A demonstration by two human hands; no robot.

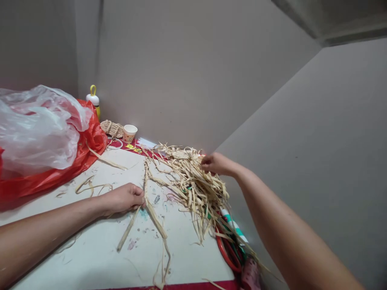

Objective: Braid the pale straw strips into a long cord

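A thin braid of pale dried straw (146, 177) lies on the white board, with loose strands spreading out below it. My left hand (131, 197) is closed on the braid's lower part, fingertips pinched together. One strand points down and left from the pinch, another down and right. Over at the right, my right hand (216, 164) is at the upper right edge of a large heap of dry straw strips (196, 181). Its fingers are curled, and what they hold, if anything, is too small to tell.
A red bag with white plastic (39, 129) fills the left side. Behind stand a yellow-and-white bottle (93, 100), a woven straw piece (112, 128) and a paper cup (130, 133). Red-handled scissors (227, 251) lie at the board's right edge (193, 262). Grey walls close in behind and right.
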